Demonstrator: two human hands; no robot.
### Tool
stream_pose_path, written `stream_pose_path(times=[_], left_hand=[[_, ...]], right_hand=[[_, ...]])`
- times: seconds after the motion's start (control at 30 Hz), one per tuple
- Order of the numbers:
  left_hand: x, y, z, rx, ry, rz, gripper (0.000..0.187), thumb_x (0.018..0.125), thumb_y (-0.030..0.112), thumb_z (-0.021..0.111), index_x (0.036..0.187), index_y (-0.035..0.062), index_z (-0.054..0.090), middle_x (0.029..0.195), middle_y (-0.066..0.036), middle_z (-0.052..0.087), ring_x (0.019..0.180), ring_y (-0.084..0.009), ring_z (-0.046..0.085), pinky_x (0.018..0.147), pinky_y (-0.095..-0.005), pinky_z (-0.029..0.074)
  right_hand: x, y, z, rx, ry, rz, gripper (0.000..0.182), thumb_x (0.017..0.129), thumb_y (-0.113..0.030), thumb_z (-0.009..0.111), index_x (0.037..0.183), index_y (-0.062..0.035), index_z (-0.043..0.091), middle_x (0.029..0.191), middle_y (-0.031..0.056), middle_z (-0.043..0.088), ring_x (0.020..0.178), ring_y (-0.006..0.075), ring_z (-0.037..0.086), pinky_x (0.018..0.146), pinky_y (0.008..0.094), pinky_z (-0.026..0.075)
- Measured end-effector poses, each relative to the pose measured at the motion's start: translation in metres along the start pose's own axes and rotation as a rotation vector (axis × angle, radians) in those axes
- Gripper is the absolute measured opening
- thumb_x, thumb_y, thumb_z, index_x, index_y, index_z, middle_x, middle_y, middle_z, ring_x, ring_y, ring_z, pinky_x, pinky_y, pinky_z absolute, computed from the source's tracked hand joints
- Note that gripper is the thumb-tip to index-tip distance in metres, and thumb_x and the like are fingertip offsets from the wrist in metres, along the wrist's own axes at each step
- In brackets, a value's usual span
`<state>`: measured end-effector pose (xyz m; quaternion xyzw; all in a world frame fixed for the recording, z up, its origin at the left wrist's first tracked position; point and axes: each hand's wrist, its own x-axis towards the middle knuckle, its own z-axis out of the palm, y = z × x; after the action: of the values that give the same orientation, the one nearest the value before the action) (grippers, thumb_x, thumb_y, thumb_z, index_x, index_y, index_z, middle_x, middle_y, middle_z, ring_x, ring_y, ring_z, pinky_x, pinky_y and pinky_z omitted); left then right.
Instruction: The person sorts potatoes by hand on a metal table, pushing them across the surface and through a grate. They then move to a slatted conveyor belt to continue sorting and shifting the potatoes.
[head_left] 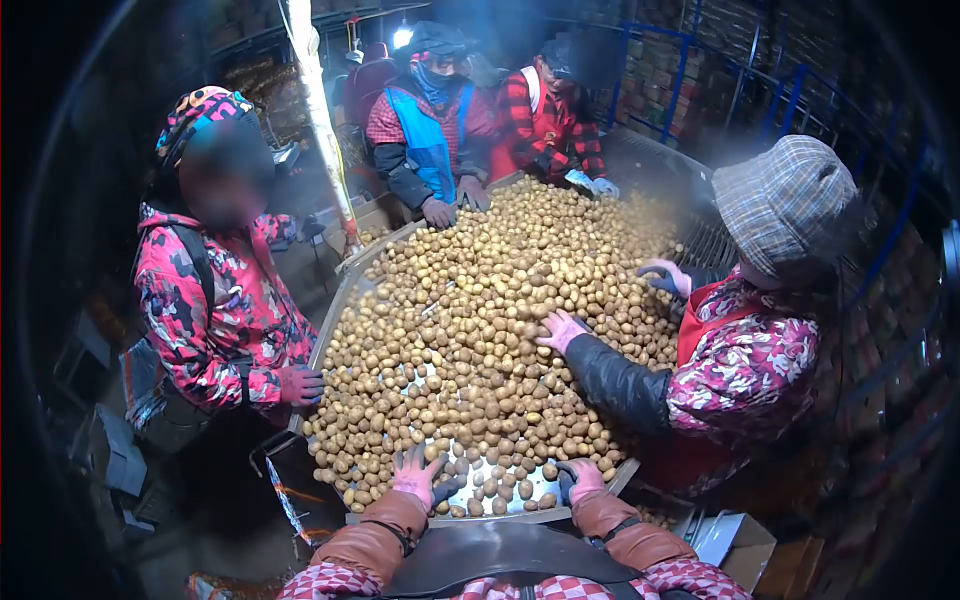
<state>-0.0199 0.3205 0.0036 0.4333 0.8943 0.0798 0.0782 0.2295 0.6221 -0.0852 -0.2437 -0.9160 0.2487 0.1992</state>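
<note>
A large heap of small potatoes (480, 330) covers a metal sorting table (478, 508) with a raised rim. My left hand (418, 476), in a pink and dark glove, rests at the near edge of the heap. Its fingers are spread against the potatoes and hold none. Across a thinly covered patch of shiny metal, my right hand (582, 480) lies at the near right rim in a matching glove. Its fingers are apart and touch or nearly touch potatoes. Several loose potatoes lie between my two hands.
One person (220, 270) stands at the left rim, another (750, 330) reaches into the heap from the right. Two more people (430, 130) work at the far side. A pale post (322, 120) rises at the left corner. Cardboard boxes (745, 545) sit low at right.
</note>
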Motion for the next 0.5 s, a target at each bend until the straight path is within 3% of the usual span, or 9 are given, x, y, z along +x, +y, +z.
stream_pose_path(times=[0.17,0.27,0.5], left_hand=[[-0.011,0.004,0.006,-0.041,0.027,-0.006,0.074,0.087,0.069,0.059,0.150,0.0300,0.050,0.161,-0.022,0.029,0.149,-0.0390,0.025,0.122,-0.0574,0.013],[-0.007,0.004,-0.001,-0.057,-0.031,0.001,0.083,0.087,0.079,0.050,0.152,0.0279,0.048,0.164,-0.023,0.024,0.153,-0.0393,0.018,0.124,-0.0589,0.004],[-0.015,0.022,-0.016,-0.013,-0.079,-0.003,0.077,0.090,0.072,0.052,0.153,0.0289,0.045,0.164,-0.023,0.024,0.153,-0.0393,0.019,0.123,-0.0614,0.007]], right_hand=[[-0.008,-0.005,-0.009,0.001,0.044,-0.020,0.029,0.082,-0.018,0.064,0.108,-0.0195,0.076,0.108,0.0079,0.073,0.106,0.0311,0.066,0.096,0.0417,0.051],[-0.007,-0.014,-0.016,-0.005,0.069,-0.010,0.024,0.084,-0.021,0.066,0.104,-0.0155,0.077,0.104,0.0114,0.074,0.103,0.0330,0.067,0.095,0.0426,0.051],[-0.016,-0.011,-0.023,0.014,0.102,-0.004,0.024,0.085,-0.023,0.066,0.104,-0.0157,0.077,0.106,0.0108,0.074,0.103,0.0336,0.066,0.096,0.0430,0.051]])
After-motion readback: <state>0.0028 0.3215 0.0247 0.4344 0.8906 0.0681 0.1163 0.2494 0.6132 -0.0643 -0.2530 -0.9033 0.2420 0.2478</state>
